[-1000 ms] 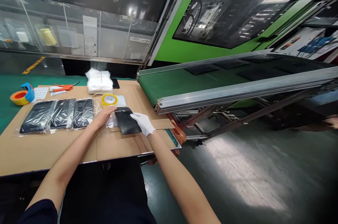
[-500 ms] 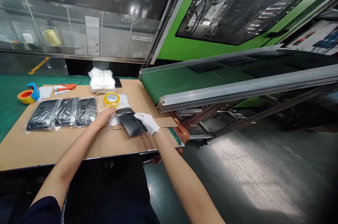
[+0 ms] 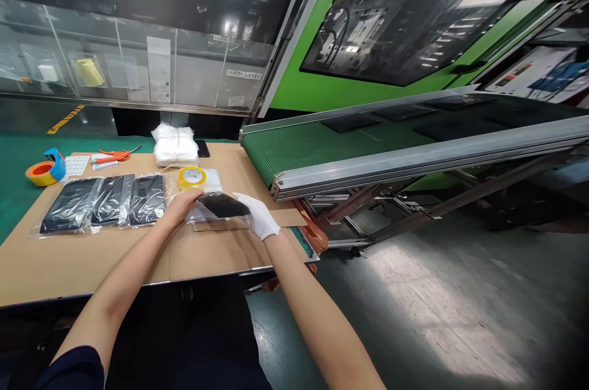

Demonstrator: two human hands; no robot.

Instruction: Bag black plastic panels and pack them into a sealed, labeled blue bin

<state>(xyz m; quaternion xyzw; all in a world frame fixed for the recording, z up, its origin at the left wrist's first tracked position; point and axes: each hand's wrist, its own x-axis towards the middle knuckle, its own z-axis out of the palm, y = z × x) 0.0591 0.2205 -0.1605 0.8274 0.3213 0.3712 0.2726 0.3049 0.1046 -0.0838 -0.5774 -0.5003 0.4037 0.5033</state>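
A flat black part (image 3: 224, 205) is between my hands over the cardboard-covered table, its left end at the mouth of a clear plastic bag (image 3: 197, 214). My left hand (image 3: 183, 206), bare, has its fingers closed at the bag and the part's left end. My right hand (image 3: 258, 217), in a white glove, grips the part's right end. Just behind the part, a roll of yellow tape (image 3: 192, 177) lies on folded clear bags (image 3: 211, 181). To the left are bagged black parts (image 3: 147, 200) in a row.
A stack of clear bags (image 3: 175, 145) and a black phone-like object (image 3: 202, 148) stand at the back. Orange-handled tool (image 3: 115, 156) and tape dispenser (image 3: 46, 168) are left. The green conveyor (image 3: 294, 151) slopes up rightward, carrying black parts (image 3: 350, 122).
The black part has tilted and shows a narrower, smooth, shiny face instead of its broad one. My right hand has turned with it. The view has shifted slightly.
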